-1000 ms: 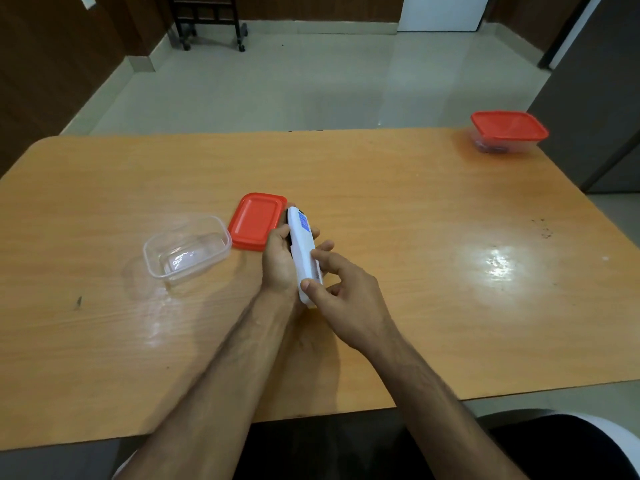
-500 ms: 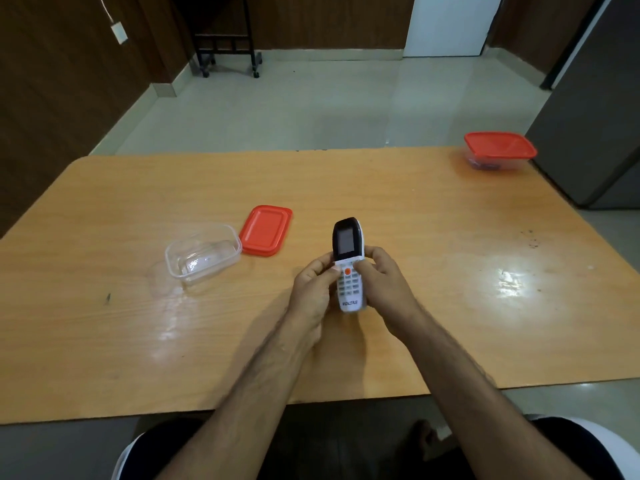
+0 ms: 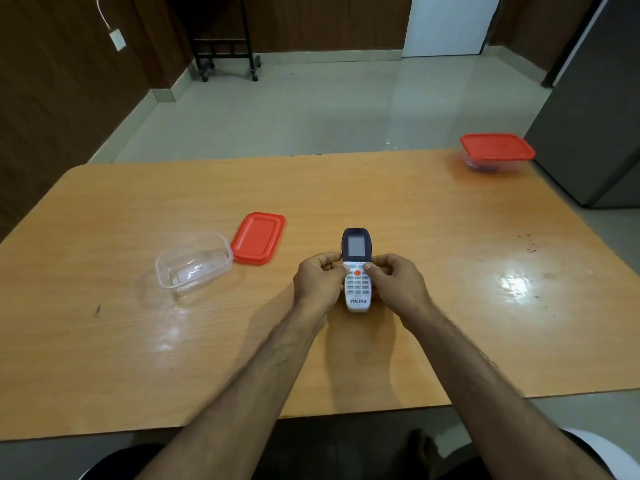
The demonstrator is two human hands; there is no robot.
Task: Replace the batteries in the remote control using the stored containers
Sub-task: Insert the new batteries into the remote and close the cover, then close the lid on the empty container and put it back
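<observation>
Tiled floor and dark wood-panelled walls behind a long orange tabletop [image 3: 346, 195]. Just above the middle of it, white remote control [image 3: 356, 271], keypad and screen up, gripped from both sides: left hand [image 3: 318, 280] curled round its left edge, right hand [image 3: 398, 280] round its right, thumbs resting near the orange button. Both sets of fingers closed on the body, nothing else held.

A second ago turned edge-on, plain back partly showing, close to the red lid [image 3: 258, 238]; now flipped face-up and brought nearer the tabletop's centre, clear of the lid. Probably a check of the face or screen, not yet any work on the battery door, which sits on the hidden underside. Whether that cover is on or off: cannot tell.

Left of the hands, open clear container [image 3: 194, 263] with its lid lying just beside. Far right corner, a closed container [image 3: 497, 154] with red lid, contents dark and unclear, well apart. Battery swap seemingly at an early stage.
</observation>
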